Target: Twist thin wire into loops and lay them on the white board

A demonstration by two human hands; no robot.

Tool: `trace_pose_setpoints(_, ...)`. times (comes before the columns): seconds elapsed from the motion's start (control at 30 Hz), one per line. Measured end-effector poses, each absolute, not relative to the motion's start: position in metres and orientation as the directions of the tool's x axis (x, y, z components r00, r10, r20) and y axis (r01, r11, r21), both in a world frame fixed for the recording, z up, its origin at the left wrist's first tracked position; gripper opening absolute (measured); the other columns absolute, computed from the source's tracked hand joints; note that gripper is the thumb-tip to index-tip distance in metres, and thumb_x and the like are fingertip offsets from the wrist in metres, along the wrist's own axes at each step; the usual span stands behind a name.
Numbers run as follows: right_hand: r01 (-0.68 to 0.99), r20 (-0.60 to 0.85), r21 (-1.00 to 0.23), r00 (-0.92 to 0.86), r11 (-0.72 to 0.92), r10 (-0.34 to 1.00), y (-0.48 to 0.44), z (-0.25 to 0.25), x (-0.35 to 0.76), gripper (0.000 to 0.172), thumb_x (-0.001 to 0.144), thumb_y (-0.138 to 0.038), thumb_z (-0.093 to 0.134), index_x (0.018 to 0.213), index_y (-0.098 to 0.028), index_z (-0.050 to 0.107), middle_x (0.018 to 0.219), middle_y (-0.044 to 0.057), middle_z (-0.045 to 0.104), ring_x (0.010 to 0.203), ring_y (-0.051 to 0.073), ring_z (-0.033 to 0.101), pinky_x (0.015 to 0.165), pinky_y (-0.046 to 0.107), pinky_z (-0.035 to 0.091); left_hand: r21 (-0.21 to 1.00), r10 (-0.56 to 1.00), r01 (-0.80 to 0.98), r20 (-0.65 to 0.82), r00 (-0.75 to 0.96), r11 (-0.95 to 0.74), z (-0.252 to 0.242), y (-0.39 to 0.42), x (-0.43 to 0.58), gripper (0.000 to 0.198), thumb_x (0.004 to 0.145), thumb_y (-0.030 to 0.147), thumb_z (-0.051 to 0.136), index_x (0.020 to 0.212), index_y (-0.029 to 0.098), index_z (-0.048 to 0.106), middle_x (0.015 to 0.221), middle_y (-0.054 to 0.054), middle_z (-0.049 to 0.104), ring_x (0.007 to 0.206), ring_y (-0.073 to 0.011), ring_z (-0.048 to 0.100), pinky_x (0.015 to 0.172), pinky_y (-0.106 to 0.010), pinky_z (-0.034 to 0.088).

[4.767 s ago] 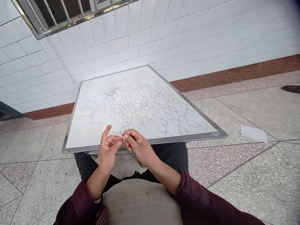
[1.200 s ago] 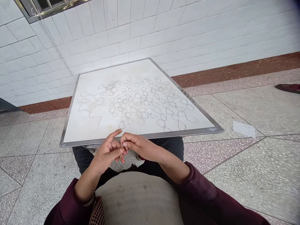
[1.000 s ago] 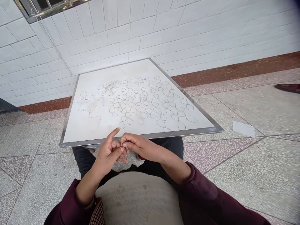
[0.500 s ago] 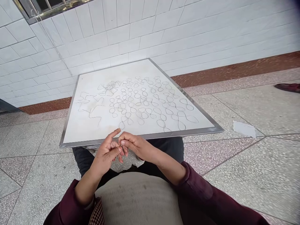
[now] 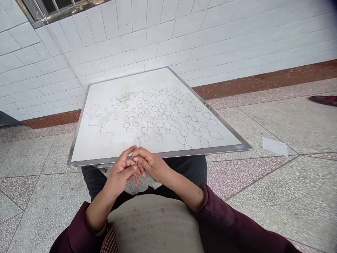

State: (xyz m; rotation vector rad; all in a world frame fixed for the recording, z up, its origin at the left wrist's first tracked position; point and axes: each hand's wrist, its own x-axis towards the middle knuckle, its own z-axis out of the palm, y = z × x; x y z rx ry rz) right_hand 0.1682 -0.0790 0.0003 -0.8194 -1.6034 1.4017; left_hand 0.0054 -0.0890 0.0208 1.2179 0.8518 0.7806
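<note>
Pinching a thin wire (image 5: 136,163) above the lap

Wearing maroon sleeves (image 5: 75,226) and a grey top (image 5: 155,225), sitting with dark trousers (image 5: 92,179) partly under the tabletop (image 5: 86,151). Holding the wire over the lap, just short of the near edge. Clamping it between thumb and fingers of the left hand (image 5: 119,174), grip together; likewise clamping it just above with the right hand (image 5: 155,166), fingertips beside the left ones. Cannot tell its full shape.

Beyond, looking across bent wires (image 5: 107,132) on the left, looped wires (image 5: 181,131), mostly figure-eights, over the middle and right, and farther back a tangled heap (image 5: 124,98). Off to the right, seeing a pale sheet (image 5: 275,146) on the speckled floor (image 5: 263,196), then a dark red shoe (image 5: 324,100), partly out of view. Farthest, facing a white tiled wall (image 5: 147,38) with a barred window (image 5: 55,5) high on the left.
</note>
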Motion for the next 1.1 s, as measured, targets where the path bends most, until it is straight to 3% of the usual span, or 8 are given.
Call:
trace_pose_setpoints(0.17,-0.023,0.134,-0.990,-0.408,0.137,0.903,-0.079,0.001,0.168,0.021,0.101,-0.040,0.039,0.098,-0.024,0.052,0.059,-0.007,0.052,0.052,0.010,0.054,0.055,0.024,0.045,0.985,0.885,-0.045,-0.130,0.447,0.167,0.020,-0.088,0.004,0.056,0.091,0.032,0.058,0.143,0.020,0.040,0.072,0.002,0.063,0.051,-0.0101,0.057,0.050,-0.023,0.032)
trace_pose_setpoints(0.3,-0.116,0.109,-0.991,-0.437,0.064,0.893,-0.080,0.004,0.173,0.018,0.098,-0.040,0.048,0.103,-0.022,0.048,0.073,-0.003,0.058,0.068,0.012,0.057,0.069,0.029,0.047,0.991,0.929,-0.053,-0.092,0.358,0.119,0.020,-0.088,0.001,0.054,0.092,0.034,0.057,0.142,0.023,0.041,0.073,0.003,0.059,0.056,-0.0098,0.057,0.056,-0.024,0.039)
trace_pose_setpoints(0.43,-0.158,0.067,-0.987,-0.436,-0.003,0.897,-0.082,0.001,0.169,0.016,0.094,-0.037,0.055,0.095,-0.022,0.049,0.083,-0.001,0.059,0.076,0.014,0.061,0.076,0.032,0.048,0.998,0.971,-0.037,-0.031,0.238,0.041,0.021,-0.089,0.000,0.051,0.094,0.036,0.055,0.141,0.023,0.044,0.073,0.003,0.058,0.061,-0.0102,0.058,0.059,-0.024,0.040)
trace_pose_setpoints(0.53,-0.042,0.097,-0.995,-0.332,0.088,0.938,-0.086,-0.006,0.161,0.012,0.094,-0.033,0.053,0.090,-0.022,0.052,0.080,0.000,0.060,0.074,0.015,0.060,0.072,0.031,0.048,0.997,0.979,-0.072,-0.001,0.202,0.016,0.020,-0.089,0.001,0.050,0.094,0.036,0.055,0.141,0.023,0.044,0.073,0.003,0.058,0.063,-0.0108,0.059,0.061,-0.024,0.041)
trace_pose_setpoints(0.63,0.190,0.252,-0.937,-0.217,0.294,0.943,-0.090,-0.011,0.156,0.007,0.094,-0.024,0.050,0.092,-0.022,0.056,0.083,0.002,0.061,0.077,0.016,0.058,0.070,0.030,0.047,0.995,0.984,-0.099,-0.002,0.179,0.020,0.018,-0.090,0.002,0.050,0.094,0.036,0.055,0.140,0.023,0.044,0.073,0.002,0.059,0.061,-0.0104,0.057,0.058,-0.023,0.040)
trace_pose_setpoints(0.8,0.422,0.389,-0.782,-0.247,0.459,0.888,-0.092,-0.011,0.157,0.019,0.097,-0.020,0.043,0.103,-0.024,0.060,0.082,0.003,0.057,0.073,0.016,0.055,0.066,0.028,0.046,0.994,0.989,-0.100,-0.020,0.148,0.035,0.016,-0.091,0.002,0.050,0.093,0.036,0.056,0.140,0.023,0.046,0.073,0.002,0.059,0.059,-0.0104,0.056,0.056,-0.024,0.040)
trace_pose_setpoints(0.97,0.531,0.423,-0.636,-0.368,0.561,0.828,-0.091,-0.008,0.161,0.029,0.098,-0.017,0.036,0.101,-0.023,0.064,0.086,0.007,0.059,0.072,0.017,0.054,0.066,0.030,0.046,0.991,0.992,-0.121,-0.040,0.122,0.055,0.016,-0.090,0.001,0.052,0.091,0.035,0.058,0.140,0.022,0.046,0.073,0.002,0.059,0.061,-0.0120,0.061,0.060,-0.025,0.045)
trace_pose_setpoints(1.1,0.406,0.383,-0.783,-0.282,0.471,0.879,-0.093,-0.010,0.161,0.022,0.098,-0.022,0.042,0.102,-0.025,0.063,0.085,0.006,0.060,0.075,0.018,0.056,0.069,0.032,0.047,0.991,0.988,-0.120,-0.034,0.148,0.052,0.018,-0.090,0.001,0.053,0.092,0.035,0.058,0.141,0.023,0.043,0.074,0.002,0.060,0.063,-0.0124,0.061,0.063,-0.025,0.046)
